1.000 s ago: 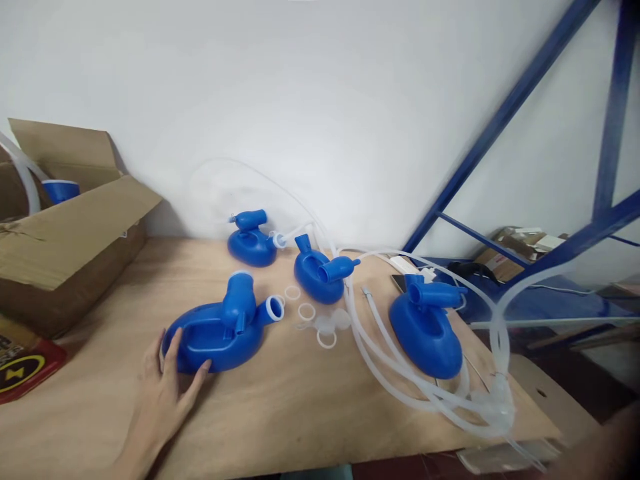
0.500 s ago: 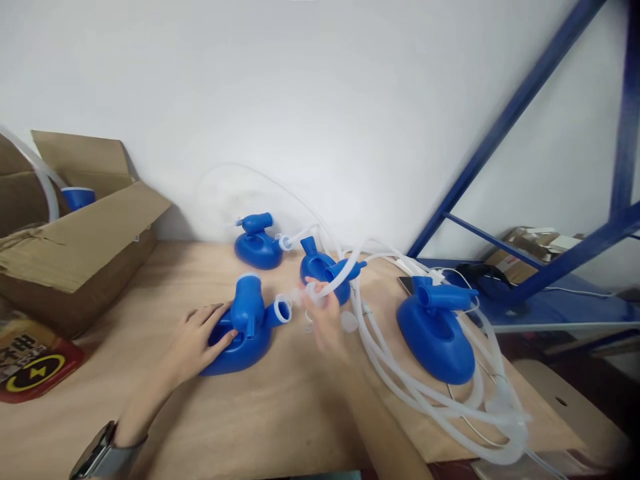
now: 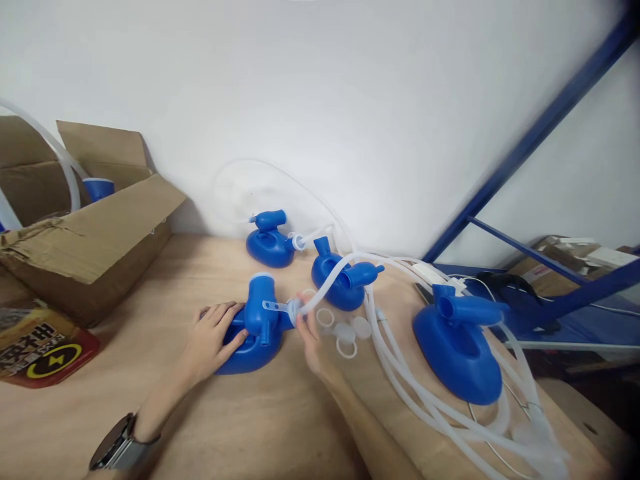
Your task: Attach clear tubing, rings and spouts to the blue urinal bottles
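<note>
here, your left grip [image 3: 213, 340] clasps the blue bottle [image 3: 247, 360], seemingly bracing it; your right grip [image 3: 313, 340] pinches the white cap [image 3: 293, 308] at its three o'clock spout [image 3: 286, 321].

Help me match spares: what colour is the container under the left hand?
The container is blue, best in head view.

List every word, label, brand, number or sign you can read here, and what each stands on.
"神": on the red-and-gold printed package at the left edge; the character before it is unclear.
Lightning-bolt sign in a yellow ring: same package.
Smaller characters under "神": too blurred to read.
Small mark on the open brown cardboard box: too small to read.
Blue rounded plastic vessel being held: no text visible.
</note>
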A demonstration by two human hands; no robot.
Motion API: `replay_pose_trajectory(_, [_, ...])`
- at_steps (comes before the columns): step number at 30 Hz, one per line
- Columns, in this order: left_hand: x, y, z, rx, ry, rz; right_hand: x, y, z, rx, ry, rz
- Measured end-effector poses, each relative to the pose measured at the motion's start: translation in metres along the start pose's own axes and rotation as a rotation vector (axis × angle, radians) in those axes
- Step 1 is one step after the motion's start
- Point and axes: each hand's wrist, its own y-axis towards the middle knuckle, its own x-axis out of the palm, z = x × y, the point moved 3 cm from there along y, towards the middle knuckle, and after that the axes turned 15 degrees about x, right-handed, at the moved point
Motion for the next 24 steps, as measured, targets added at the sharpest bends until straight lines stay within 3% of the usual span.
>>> replay_pose_trajectory(5, [-0.004, 0.012, -0.015, 0.115, -0.07, -0.101, -0.019, 0.011, -0.03, 0.019, -0.135, -0.175])
replay_pose_trajectory(9, [-0.004, 0.021, -0.021, 0.223, -0.163, -0.149, -0.01, 0.026, -0.043, 0.019, -0.155, -0.202])
replay_pose_trajectory(15, [0.001, 0.019, -0.019, 0.183, -0.173, -0.143, 0.017, 0.029, -0.024, -0.054, 0.044, -0.066])
replay_pose_trajectory(24, [0.01, 0.013, -0.021, 0.229, -0.144, -0.098, 0.021, 0.016, -0.008, -0.052, 0.125, -0.008])
